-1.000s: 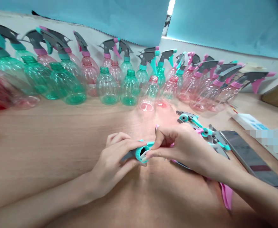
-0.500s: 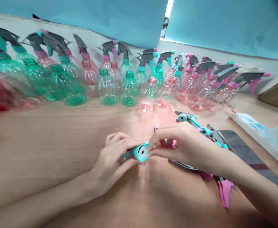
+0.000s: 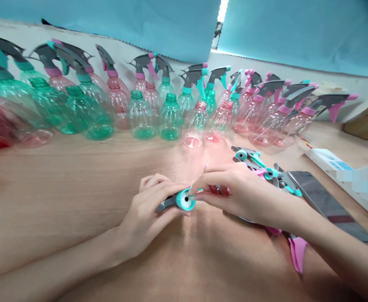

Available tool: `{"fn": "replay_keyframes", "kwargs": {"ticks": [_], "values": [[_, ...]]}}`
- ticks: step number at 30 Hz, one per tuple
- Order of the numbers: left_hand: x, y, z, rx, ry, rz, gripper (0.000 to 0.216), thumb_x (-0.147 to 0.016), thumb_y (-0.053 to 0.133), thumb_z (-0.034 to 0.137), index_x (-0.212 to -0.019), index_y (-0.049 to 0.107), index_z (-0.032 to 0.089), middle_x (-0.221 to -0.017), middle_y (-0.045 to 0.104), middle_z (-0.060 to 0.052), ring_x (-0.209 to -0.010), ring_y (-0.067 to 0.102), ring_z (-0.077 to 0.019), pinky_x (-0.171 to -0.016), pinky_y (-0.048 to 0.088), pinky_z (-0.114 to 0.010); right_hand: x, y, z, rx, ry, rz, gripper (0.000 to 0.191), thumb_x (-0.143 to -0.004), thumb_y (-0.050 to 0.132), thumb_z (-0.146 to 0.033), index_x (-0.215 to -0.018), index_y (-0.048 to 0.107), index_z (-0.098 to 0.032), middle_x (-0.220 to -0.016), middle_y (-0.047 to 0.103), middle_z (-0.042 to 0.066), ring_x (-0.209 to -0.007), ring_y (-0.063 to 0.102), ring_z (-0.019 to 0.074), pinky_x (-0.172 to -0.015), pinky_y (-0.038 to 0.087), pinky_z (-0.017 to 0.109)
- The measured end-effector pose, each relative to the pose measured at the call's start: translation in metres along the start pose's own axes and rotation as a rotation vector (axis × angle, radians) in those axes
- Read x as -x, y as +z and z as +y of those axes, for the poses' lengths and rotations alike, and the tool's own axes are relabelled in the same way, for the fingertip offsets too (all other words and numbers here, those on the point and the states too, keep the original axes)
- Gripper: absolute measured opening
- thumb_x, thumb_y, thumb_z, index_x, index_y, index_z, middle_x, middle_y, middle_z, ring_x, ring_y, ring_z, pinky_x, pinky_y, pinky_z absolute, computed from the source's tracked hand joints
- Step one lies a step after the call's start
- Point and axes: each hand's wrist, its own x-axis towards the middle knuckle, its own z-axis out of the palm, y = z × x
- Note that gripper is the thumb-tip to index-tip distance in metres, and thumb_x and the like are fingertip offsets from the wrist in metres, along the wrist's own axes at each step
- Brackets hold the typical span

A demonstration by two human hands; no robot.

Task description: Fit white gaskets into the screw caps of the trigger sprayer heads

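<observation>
My left hand (image 3: 146, 212) is closed round a grey spray head with a teal screw cap (image 3: 185, 199), the cap's open end facing me just above the wooden table (image 3: 61, 193). My right hand (image 3: 237, 191) pinches at the cap's rim with thumb and forefinger, its fingers pressed together. Whether a small part sits between those fingertips is too small to tell. More loose spray heads (image 3: 265, 170), teal and pink, lie on the table right behind and under my right wrist.
A long row of clear green and pink bottles (image 3: 143, 117) lines the back of the table, several with spray heads fitted. A dark phone (image 3: 328, 205) lies at the right, with white boxes (image 3: 344, 176) beyond it. A blue curtain hangs behind.
My right fingers shifted from inside the cap's mouth to its rim, and the cap turned to face me squarely. Both hands rose slightly toward the bottles.
</observation>
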Motion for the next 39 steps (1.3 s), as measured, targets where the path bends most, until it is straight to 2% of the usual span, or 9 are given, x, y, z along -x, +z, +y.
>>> {"fn": "replay_keyframes", "kwargs": {"ticks": [2, 10, 17, 25, 31, 39], "values": [[0.0, 0.0, 0.0, 0.001, 0.008, 0.005, 0.019, -0.091, 0.055, 0.032, -0.109, 0.056, 0.025, -0.084, 0.067, 0.002, -0.084, 0.052, -0.0175, -0.082, 0.032, -0.033, 0.0, 0.0, 0.001, -0.007, 0.0, -0.008, 0.011, -0.086, 0.057, -0.02, -0.089, 0.068, -0.023, -0.076, 0.066, -0.004, -0.064, 0.055, 0.0073, -0.06, 0.039, 0.02], [0.001, -0.001, 0.001, -0.026, 0.044, 0.011, 0.021, -0.092, 0.053, 0.033, -0.111, 0.054, 0.024, -0.088, 0.064, 0.001, -0.085, 0.05, -0.0169, -0.082, 0.032, -0.033, -0.001, -0.002, 0.002, 0.0, -0.05, 0.02, 0.012, -0.081, 0.063, -0.018, -0.09, 0.069, -0.023, -0.068, 0.062, -0.006, -0.059, 0.052, 0.006, -0.055, 0.037, 0.018], [0.001, 0.0, -0.002, -0.076, 0.095, 0.058, 0.022, -0.092, 0.052, 0.033, -0.112, 0.057, 0.024, -0.088, 0.063, -0.001, -0.085, 0.049, -0.0172, -0.079, 0.034, -0.033, -0.003, 0.007, -0.001, 0.003, -0.133, 0.088, 0.012, -0.078, 0.06, -0.009, -0.086, 0.068, -0.016, -0.067, 0.059, -0.003, -0.059, 0.05, 0.0076, -0.055, 0.037, 0.019], [0.001, 0.0, -0.001, -0.058, 0.083, 0.047, 0.026, -0.092, 0.051, 0.036, -0.115, 0.057, 0.025, -0.087, 0.062, 0.0, -0.084, 0.047, -0.0167, -0.079, 0.033, -0.032, -0.002, 0.016, -0.001, -0.026, -0.179, 0.212, 0.009, -0.081, 0.061, -0.014, -0.083, 0.069, -0.015, -0.065, 0.058, -0.002, -0.055, 0.049, 0.007, -0.055, 0.037, 0.019], [0.0, -0.001, -0.001, -0.017, 0.031, 0.041, 0.028, -0.092, 0.053, 0.034, -0.119, 0.055, 0.026, -0.09, 0.061, -0.001, -0.085, 0.047, -0.0163, -0.081, 0.035, -0.032, 0.0, 0.006, -0.003, 0.074, -0.133, 0.145, 0.016, -0.084, 0.058, -0.016, -0.095, 0.07, -0.019, -0.067, 0.058, -0.002, -0.056, 0.05, 0.0092, -0.054, 0.035, 0.022], [-0.003, -0.003, -0.003, 0.111, 0.004, -0.086, 0.028, -0.094, 0.049, 0.033, -0.12, 0.057, 0.028, -0.086, 0.066, -0.002, -0.092, 0.048, -0.0201, -0.085, 0.039, -0.036, 0.001, 0.004, 0.003, 0.179, -0.316, 0.102, 0.025, -0.092, 0.046, -0.015, -0.092, 0.07, -0.02, -0.072, 0.06, 0.001, -0.063, 0.052, 0.0108, -0.057, 0.036, 0.024]]}}
